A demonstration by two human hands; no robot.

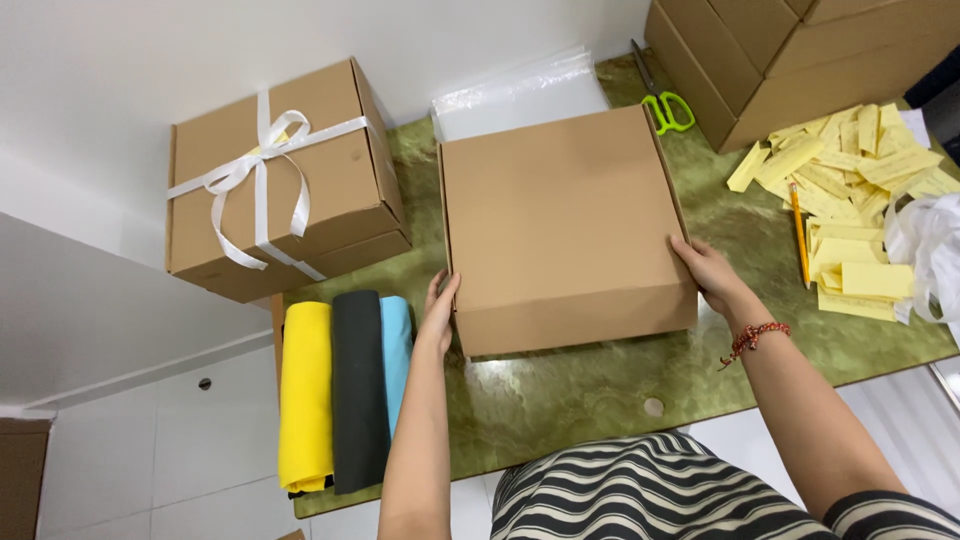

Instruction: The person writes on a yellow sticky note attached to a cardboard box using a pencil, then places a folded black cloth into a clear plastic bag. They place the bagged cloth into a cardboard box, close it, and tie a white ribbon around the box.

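A plain brown cardboard box, lid shut, sits in the middle of a green marbled table. My left hand presses flat against the box's left near corner. My right hand grips its right near corner; a red beaded bracelet circles that wrist. Both hands hold the box between them.
A second brown box tied with white ribbon stands at the far left. Rolled yellow, black and light-blue cloths lie left of my arm. Clear plastic bags, green-handled scissors, stacked cartons, yellow paper slips, a pencil lie beyond.
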